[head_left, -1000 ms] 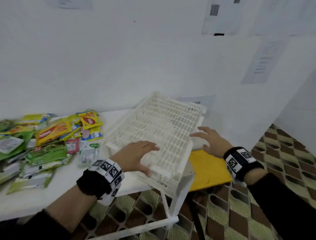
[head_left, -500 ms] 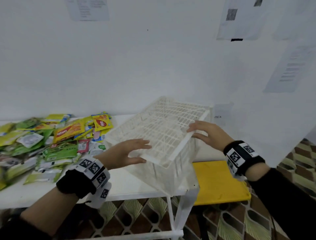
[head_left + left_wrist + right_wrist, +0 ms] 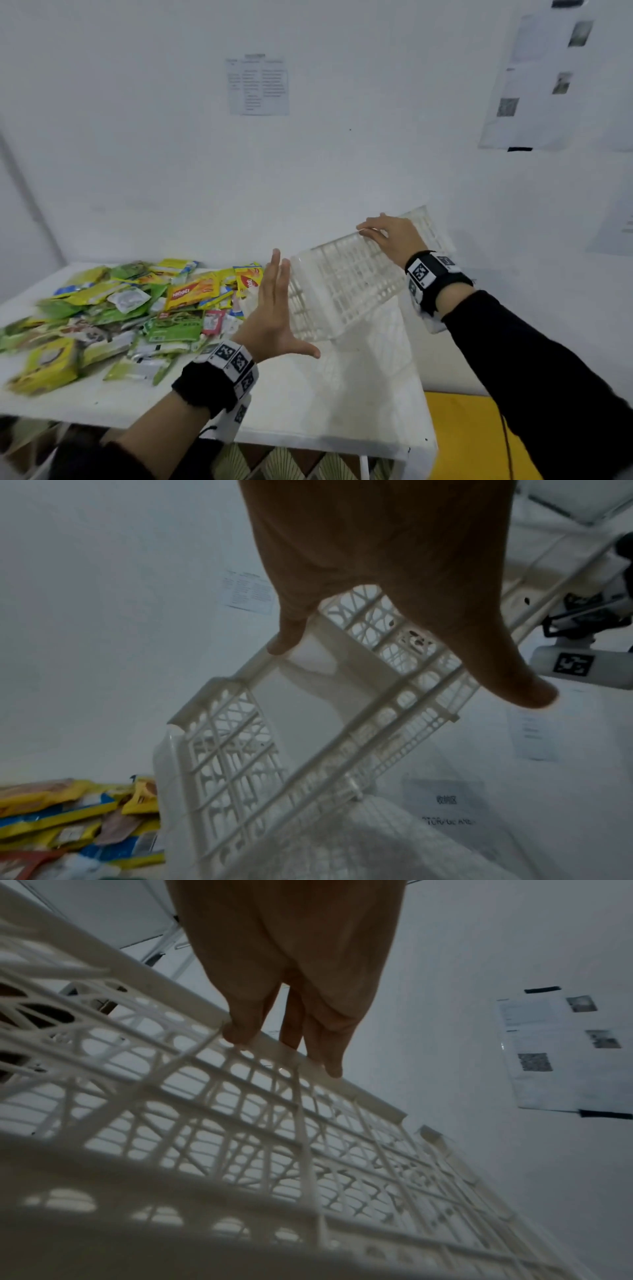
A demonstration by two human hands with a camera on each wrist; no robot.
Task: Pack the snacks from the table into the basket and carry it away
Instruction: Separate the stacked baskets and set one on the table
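The snacks (image 3: 113,308) lie heaped on the white table (image 3: 342,404), filling its nine-o'clock half; none is in the basket yet. Just beside the pile's right edge stands the left hand (image 3: 274,308), flat and upright, fingers straight and together, thumb spread toward four o'clock. Its grip holds nothing; in the left wrist view the fingertips (image 3: 284,642) seem to touch a rim bar of the basket (image 3: 346,291), though real contact cannot be confirmed.

The white lattice basket is tilted steeply, its low corner near the table at about six o'clock and its high edge raised toward two o'clock. On that high edge sits the right hand (image 3: 390,236), its fingers (image 3: 243,1031) laid over the rim bar. Whether they hook beneath it cannot be told.

The step in hand looks like turning the basket to sit level, opening up. To do it well, the right hand should lower the raised edge slowly while the left palm steadies the near side and stops it sliding into the packets. The plastic is probably light and slippery, so it should pivot on the low corner and land clear of the table's three-o'clock edge.
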